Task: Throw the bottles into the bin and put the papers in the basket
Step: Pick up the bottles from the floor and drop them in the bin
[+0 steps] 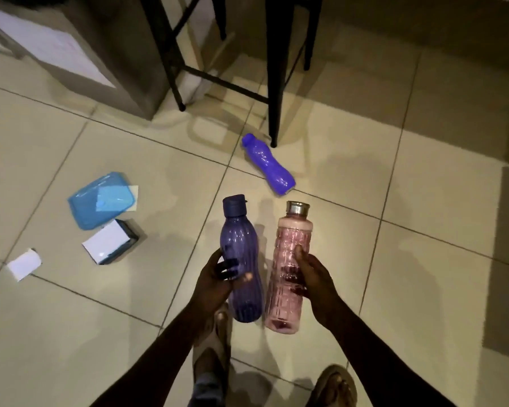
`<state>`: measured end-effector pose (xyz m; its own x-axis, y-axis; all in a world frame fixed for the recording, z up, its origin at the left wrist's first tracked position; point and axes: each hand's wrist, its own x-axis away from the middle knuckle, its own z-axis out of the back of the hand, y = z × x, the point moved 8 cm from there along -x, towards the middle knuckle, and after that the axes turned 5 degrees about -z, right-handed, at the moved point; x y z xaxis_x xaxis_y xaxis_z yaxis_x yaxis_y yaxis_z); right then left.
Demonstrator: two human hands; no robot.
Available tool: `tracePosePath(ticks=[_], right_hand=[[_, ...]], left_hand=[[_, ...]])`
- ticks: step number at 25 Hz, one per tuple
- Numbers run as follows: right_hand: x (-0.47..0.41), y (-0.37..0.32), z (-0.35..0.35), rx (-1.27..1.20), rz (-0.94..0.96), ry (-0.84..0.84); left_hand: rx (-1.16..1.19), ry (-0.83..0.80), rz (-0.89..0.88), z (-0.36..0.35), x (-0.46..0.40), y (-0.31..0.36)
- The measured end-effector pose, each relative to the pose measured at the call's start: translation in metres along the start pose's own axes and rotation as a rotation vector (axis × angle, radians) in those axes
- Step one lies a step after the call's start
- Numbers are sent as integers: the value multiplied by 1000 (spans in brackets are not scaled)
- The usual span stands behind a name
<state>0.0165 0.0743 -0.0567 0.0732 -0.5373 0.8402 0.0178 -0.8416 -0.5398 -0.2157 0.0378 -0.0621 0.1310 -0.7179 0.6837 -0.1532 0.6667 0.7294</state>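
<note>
Hands full: our left hand (218, 277) clamps dark purple bottle (241, 259), right hand (312, 277) pink bottle (285, 268), upright for carrying binward. Blue bottle (268, 165) lies on floor (423, 259) by stool leg (275, 83); papers (24, 264) left.

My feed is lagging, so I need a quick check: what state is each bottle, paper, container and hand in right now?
Dark purple bottle: capped, held in the left hand.
Pink bottle: metal cap on, held in the right hand.
Bright purple bottle: capped, lying on the floor.
Blue container: on the floor, paper on it.
Small paper: loose on the floor.
White paper: resting on a dark box.
</note>
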Motion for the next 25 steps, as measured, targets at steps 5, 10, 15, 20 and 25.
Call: tracePosePath(ticks=[5, 10, 15, 20, 25], right_hand=[[26, -94, -123, 64, 33, -205], [59, -146, -243, -72, -71, -388], [93, -195, -336, -62, -65, -418], [113, -274, -422, -119, 6, -553], [81, -363, -462, -126, 10, -405]], left_hand=[[110, 81, -62, 76, 24, 82], [240, 187, -111, 167, 57, 148], [343, 210, -118, 251, 80, 217], [311, 217, -199, 320, 76, 313], [259, 268, -263, 354, 39, 418]])
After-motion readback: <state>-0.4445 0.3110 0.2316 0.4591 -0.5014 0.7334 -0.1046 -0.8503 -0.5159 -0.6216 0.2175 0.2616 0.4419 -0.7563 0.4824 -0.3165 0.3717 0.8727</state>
